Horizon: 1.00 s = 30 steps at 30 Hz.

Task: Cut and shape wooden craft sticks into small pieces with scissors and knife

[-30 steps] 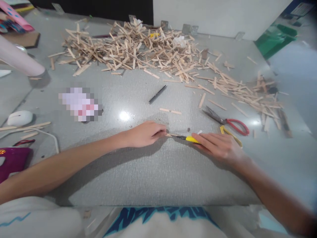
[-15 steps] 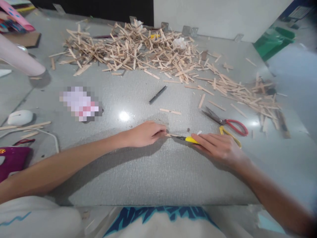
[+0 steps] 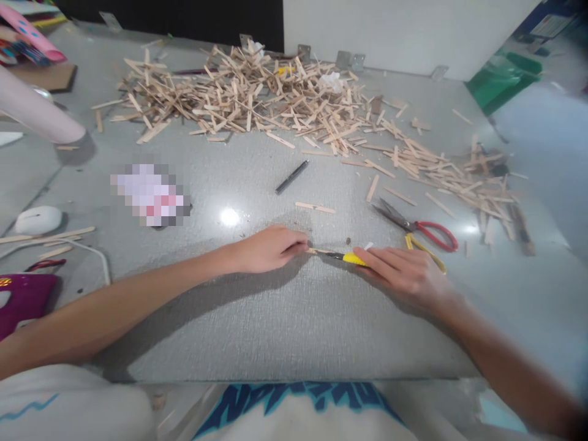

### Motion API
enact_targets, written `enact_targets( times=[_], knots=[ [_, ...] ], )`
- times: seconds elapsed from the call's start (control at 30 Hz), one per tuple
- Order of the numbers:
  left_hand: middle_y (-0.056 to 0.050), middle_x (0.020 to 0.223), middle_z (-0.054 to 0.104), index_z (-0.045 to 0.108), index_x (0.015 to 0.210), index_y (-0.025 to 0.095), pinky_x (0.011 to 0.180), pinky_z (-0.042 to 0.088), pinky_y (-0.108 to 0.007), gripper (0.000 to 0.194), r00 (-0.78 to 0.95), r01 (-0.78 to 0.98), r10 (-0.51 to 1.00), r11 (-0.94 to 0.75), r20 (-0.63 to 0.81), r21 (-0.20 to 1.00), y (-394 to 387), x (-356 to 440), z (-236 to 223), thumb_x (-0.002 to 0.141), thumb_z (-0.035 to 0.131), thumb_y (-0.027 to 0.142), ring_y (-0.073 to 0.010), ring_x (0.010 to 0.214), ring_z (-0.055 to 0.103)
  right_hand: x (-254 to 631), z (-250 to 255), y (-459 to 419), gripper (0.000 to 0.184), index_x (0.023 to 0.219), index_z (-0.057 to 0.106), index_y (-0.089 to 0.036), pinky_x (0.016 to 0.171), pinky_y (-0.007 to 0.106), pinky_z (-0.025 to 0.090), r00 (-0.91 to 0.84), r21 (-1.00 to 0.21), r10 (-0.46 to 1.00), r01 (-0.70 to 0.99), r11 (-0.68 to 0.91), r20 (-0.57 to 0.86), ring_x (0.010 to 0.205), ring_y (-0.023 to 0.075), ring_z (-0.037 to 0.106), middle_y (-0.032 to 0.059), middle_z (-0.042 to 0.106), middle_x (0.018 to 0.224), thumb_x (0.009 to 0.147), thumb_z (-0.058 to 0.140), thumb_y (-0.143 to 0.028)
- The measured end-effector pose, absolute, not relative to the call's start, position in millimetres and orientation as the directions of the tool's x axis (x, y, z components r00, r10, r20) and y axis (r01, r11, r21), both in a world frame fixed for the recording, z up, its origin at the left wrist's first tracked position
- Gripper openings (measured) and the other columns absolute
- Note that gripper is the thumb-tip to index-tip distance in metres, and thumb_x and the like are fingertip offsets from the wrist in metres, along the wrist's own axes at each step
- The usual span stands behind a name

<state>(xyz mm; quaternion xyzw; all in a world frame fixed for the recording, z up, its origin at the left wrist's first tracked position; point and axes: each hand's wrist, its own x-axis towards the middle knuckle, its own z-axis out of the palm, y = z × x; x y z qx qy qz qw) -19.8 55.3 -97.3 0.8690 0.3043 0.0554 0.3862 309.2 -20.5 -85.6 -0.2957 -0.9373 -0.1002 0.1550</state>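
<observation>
My left hand point(image 3: 275, 248) rests on the table, fingers pinched on a small wooden stick point(image 3: 313, 250) that pokes out toward the right. My right hand point(image 3: 404, 266) is closed around a yellow utility knife point(image 3: 354, 259), its dark front end pointing left along the stick. The knife's tip lies close to the left fingertips; whether it touches the wood is too small to tell. Just behind the right hand are scissors point(image 3: 395, 217) with a red handle loop, and a yellow curved handle point(image 3: 429, 254) partly hidden by that hand.
A heap of wooden sticks point(image 3: 248, 92) spreads along the back and right. A black pen point(image 3: 292, 177) and a loose stick point(image 3: 315, 208) lie ahead of my hands. At left are a blurred-out item point(image 3: 149, 193), a white mouse point(image 3: 39, 219) and a purple object point(image 3: 27, 300).
Both hands keep the same hold and nearly the same place. The view has shifted very slightly; nothing else has visibly moved.
</observation>
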Motion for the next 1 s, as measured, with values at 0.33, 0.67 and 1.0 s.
enact_targets(
  times=[0.33,0.67,1.0],
  knots=[
    [0.005,0.061,0.047,0.053,0.081,0.020,0.063,0.026,-0.030,0.034,0.825,0.439,0.560,-0.554,-0.074,0.708,54.5,-21.1,-102.0,0.112,0.044,0.030,-0.0125,0.053,0.041,306.4,-75.9,-27.3,0.029,0.137,0.067,-0.006,0.068,0.032,0.051,-0.855,0.336,0.441,0.514,0.789,0.273,0.081,0.0191,0.074,0.0109,0.083,0.104,0.111,0.053,-0.006],
    [0.004,0.063,0.050,0.055,0.079,0.020,0.064,0.027,-0.029,0.031,0.828,0.422,0.558,-0.555,-0.056,0.717,56.8,-19.8,-102.6,0.108,0.047,0.026,-0.0123,0.056,0.042,290.4,-77.6,-41.1,0.026,0.137,0.063,-0.014,0.059,0.032,0.040,-0.718,0.275,0.696,0.671,0.689,0.009,0.066,0.0181,0.065,0.0050,0.073,0.089,0.117,0.050,-0.024],
    [0.003,0.065,0.053,0.055,0.080,0.020,0.064,0.030,-0.029,0.031,0.836,0.423,0.544,-0.561,-0.068,0.711,60.4,-22.3,-109.1,0.108,0.045,0.028,-0.0129,0.058,0.045,292.5,-66.0,-29.2,0.030,0.137,0.058,-0.009,0.055,0.033,0.039,-0.755,0.309,0.635,0.572,0.759,-0.162,0.069,0.0215,0.071,0.0127,0.075,0.103,0.117,0.039,-0.021]
  ],
)
